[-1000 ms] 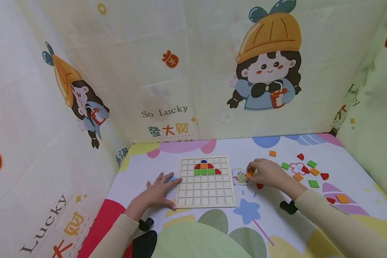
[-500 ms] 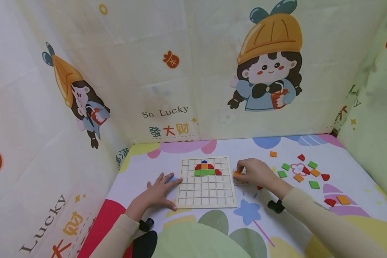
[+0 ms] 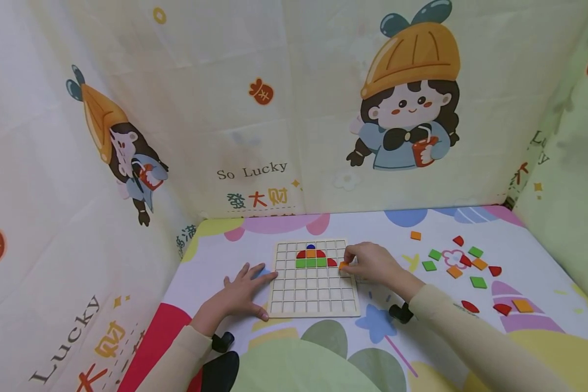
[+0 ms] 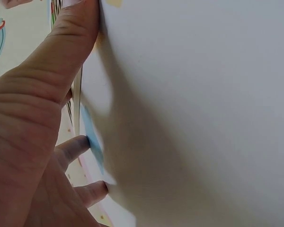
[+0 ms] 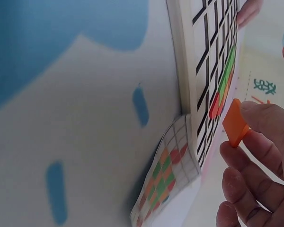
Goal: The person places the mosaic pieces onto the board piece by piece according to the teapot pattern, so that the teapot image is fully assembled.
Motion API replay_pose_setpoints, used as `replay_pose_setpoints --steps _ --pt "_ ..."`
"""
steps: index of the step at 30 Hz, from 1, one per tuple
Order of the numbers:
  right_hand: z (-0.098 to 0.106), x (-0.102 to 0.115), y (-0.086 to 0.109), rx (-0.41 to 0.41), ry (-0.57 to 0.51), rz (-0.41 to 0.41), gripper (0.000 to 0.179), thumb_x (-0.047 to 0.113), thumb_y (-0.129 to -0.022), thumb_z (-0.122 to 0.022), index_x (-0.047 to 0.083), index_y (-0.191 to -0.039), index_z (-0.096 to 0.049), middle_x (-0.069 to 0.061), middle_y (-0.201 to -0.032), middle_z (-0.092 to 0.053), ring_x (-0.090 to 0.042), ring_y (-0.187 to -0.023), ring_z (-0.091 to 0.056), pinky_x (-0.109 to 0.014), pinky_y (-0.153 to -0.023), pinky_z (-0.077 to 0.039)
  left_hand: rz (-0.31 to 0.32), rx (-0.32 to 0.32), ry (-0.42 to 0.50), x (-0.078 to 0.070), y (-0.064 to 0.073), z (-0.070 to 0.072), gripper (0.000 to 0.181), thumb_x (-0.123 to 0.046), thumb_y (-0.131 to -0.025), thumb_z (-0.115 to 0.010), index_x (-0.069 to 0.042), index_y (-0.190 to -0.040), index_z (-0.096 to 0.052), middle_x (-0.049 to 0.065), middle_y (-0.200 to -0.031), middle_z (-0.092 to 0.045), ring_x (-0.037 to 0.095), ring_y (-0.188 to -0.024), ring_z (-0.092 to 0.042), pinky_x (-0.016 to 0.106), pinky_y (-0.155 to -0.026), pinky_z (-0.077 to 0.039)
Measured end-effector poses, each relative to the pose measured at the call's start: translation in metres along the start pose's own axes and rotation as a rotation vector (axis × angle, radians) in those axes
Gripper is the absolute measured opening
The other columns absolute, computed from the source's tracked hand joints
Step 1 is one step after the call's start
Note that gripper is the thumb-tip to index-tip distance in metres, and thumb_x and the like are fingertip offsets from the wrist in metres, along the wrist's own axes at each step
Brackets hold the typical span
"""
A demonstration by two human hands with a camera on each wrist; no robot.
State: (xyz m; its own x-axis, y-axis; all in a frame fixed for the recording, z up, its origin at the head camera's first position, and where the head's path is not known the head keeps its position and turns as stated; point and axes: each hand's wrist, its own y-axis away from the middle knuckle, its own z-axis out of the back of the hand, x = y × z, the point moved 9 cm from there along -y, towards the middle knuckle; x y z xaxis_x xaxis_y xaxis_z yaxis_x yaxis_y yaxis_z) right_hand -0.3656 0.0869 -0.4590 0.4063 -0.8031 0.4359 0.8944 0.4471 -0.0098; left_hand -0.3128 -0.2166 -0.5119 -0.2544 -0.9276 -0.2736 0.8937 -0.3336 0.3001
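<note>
A wooden grid board (image 3: 313, 294) lies on the table, with a blue piece (image 3: 311, 247), red quarter-round pieces (image 3: 332, 262), an orange square (image 3: 311, 253) and green squares (image 3: 311, 263) set in its upper cells. My right hand (image 3: 377, 264) pinches an orange square tile (image 5: 235, 123) between thumb and fingers, over the board's right edge. Spread out flat, my left hand (image 3: 240, 291) rests at the board's left edge, thumb near the lower corner. A printed pattern card (image 5: 165, 170) lies beside the board, mostly hidden under my right hand in the head view.
Loose tiles lie scattered at the right: green squares (image 3: 478, 282), orange squares (image 3: 454, 271) and red quarter-rounds (image 3: 495, 270). One red piece (image 3: 470, 306) sits close by my right sleeve (image 3: 470, 326). Printed cloth walls (image 3: 318, 109) stand around the table.
My right hand has moved left with the orange tile, from over the pattern card to the board's right edge. My left hand has stayed in place.
</note>
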Motion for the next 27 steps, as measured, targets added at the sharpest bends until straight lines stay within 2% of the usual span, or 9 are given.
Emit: replay_pose_setpoints --steps 9,17,22,27 --pt "-0.013 0.016 -0.012 0.008 -0.033 0.016 0.019 0.034 -0.086 -0.085 0.024 -0.084 -0.068 0.013 -0.082 -0.068 -0.012 -0.074 -0.054 -0.029 -0.067 -0.045 0.001 -0.006 -0.003 -0.001 0.001 0.001 0.108 -0.064 -0.063 -0.089 -0.044 -0.157 -0.04 0.006 -0.172 -0.023 0.05 -0.157 -0.009 0.091 -0.103 -0.013" --pt "-0.025 0.039 -0.023 0.022 -0.039 0.062 0.023 0.035 -0.085 -0.086 0.021 -0.084 -0.067 0.01 -0.073 -0.06 -0.011 -0.072 -0.053 -0.028 -0.066 -0.045 -0.004 -0.004 -0.002 -0.001 0.001 0.001 0.108 -0.064 -0.063 -0.089 -0.044 -0.157 -0.039 0.005 -0.172 -0.022 0.05 -0.158 -0.008 0.091 -0.103 -0.013" --pt "-0.036 0.05 -0.032 0.04 -0.031 0.069 0.02 0.034 -0.086 -0.085 0.023 -0.086 -0.068 0.012 -0.081 -0.067 -0.01 -0.074 -0.056 -0.029 -0.07 -0.049 0.0 -0.002 0.002 -0.001 0.001 0.001 0.108 -0.064 -0.063 -0.089 -0.045 -0.157 -0.039 0.005 -0.172 -0.022 0.049 -0.158 -0.008 0.091 -0.104 -0.013" --pt "-0.039 0.065 -0.037 0.016 -0.042 0.089 0.019 0.032 -0.085 -0.086 0.024 -0.085 -0.069 0.012 -0.085 -0.07 -0.01 -0.076 -0.057 -0.031 -0.07 -0.049 0.001 0.002 -0.002 -0.002 0.001 0.001 0.107 -0.064 -0.064 -0.088 -0.045 -0.157 -0.04 0.006 -0.172 -0.022 0.05 -0.157 -0.009 0.091 -0.103 -0.014"
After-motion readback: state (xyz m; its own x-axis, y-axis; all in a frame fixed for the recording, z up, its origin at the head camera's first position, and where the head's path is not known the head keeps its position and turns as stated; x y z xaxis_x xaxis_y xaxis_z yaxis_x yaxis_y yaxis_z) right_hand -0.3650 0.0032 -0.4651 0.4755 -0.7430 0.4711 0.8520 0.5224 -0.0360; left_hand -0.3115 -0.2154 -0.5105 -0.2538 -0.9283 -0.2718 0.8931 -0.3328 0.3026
